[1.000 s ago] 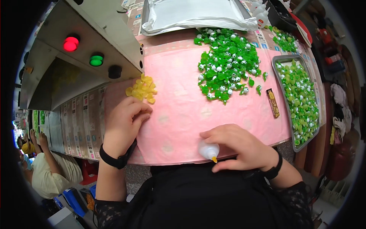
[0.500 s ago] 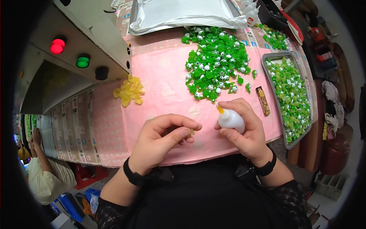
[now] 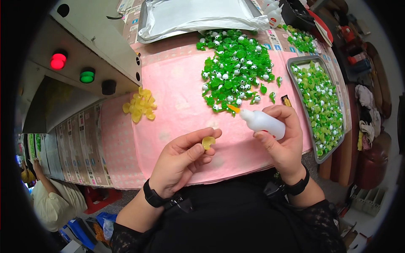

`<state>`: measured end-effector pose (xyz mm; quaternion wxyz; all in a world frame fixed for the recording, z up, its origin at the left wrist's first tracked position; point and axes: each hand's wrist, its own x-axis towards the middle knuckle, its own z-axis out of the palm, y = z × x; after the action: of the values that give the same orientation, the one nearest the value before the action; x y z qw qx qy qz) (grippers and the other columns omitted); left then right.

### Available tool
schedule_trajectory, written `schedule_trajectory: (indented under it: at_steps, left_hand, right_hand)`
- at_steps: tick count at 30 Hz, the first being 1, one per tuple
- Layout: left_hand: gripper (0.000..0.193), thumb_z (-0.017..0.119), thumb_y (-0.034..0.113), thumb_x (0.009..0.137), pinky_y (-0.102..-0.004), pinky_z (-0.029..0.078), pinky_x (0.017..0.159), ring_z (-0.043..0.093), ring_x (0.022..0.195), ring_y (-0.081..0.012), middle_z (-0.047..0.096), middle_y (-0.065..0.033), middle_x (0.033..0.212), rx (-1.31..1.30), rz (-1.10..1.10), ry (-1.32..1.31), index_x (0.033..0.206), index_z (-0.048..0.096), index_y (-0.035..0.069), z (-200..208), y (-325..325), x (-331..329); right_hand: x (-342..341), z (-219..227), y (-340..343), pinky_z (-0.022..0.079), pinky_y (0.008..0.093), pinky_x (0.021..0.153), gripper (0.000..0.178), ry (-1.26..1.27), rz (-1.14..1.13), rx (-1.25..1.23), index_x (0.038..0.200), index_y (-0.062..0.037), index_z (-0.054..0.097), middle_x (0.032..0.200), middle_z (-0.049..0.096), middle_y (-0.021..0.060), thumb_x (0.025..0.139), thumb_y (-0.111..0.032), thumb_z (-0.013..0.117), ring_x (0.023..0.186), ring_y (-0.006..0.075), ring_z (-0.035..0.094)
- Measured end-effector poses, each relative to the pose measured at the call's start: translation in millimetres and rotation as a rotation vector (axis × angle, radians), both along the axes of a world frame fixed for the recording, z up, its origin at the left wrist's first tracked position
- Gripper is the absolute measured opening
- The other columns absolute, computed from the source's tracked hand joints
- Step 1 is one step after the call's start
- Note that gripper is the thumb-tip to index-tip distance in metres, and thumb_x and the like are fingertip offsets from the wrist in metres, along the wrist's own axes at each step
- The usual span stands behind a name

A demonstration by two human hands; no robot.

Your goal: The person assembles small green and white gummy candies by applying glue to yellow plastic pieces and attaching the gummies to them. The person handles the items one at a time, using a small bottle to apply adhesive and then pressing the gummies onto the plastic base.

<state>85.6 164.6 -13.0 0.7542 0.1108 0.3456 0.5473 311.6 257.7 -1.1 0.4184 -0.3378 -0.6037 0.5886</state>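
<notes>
Between the thumb and fingers of my left hand (image 3: 182, 157) is a small translucent yellow plastic piece (image 3: 208, 143), curved like a little cup. My right hand (image 3: 286, 141) grips a white squeeze bottle (image 3: 265, 125), tilted so that its orange nozzle tip (image 3: 233, 109) points up and left. The bottle and the yellow piece are apart. A loose pile of similar yellow pieces (image 3: 140, 104) lies on the pink cloth (image 3: 171, 90) to the left. Beyond my hands spreads a big heap of green plastic pieces with white eyeball beads (image 3: 236, 69).
A grey tray (image 3: 296, 83) of green, yellow and white pieces stands at the right. At the back is a paper-lined metal tray (image 3: 194, 14). A machine housing (image 3: 99, 40) with red and green lights juts in from the left. A small wrapped packet (image 3: 286, 100) lies behind my right hand.
My left hand has turned, so the yellow piece shows more fully. The right hand has tipped the bottle further to the left and now covers most of the packet.
</notes>
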Motion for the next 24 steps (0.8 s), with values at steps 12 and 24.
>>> schedule_trajectory:
  at_steps: [12,24]
  left_hand:
    - [0.04,0.056,0.024,0.098,-0.0266,0.056,0.086,0.064,0.103,-0.0181,0.06,-0.0148,0.125,-0.022,0.047,-0.102,0.131,0.051,0.003,-12,-6,1]
    - [0.038,0.059,0.024,0.096,-0.0265,0.055,0.088,0.065,0.102,-0.0177,0.061,-0.013,0.124,-0.019,0.021,-0.141,0.128,0.054,0.004,-13,-6,1]
  right_hand:
    - [1,11,1,0.044,0.0297,0.074,0.046,-0.085,-0.04,0.493,0.107,-0.001,0.056,0.097,0.054,0.0104,0.078,-0.025,0.082,0.083,0.0189,0.053]
    - [-17,32,1,0.048,0.0321,0.063,0.038,-0.185,0.048,0.651,0.099,-0.0018,0.061,0.085,0.061,0.0106,0.072,-0.015,0.084,0.074,0.0235,0.059]
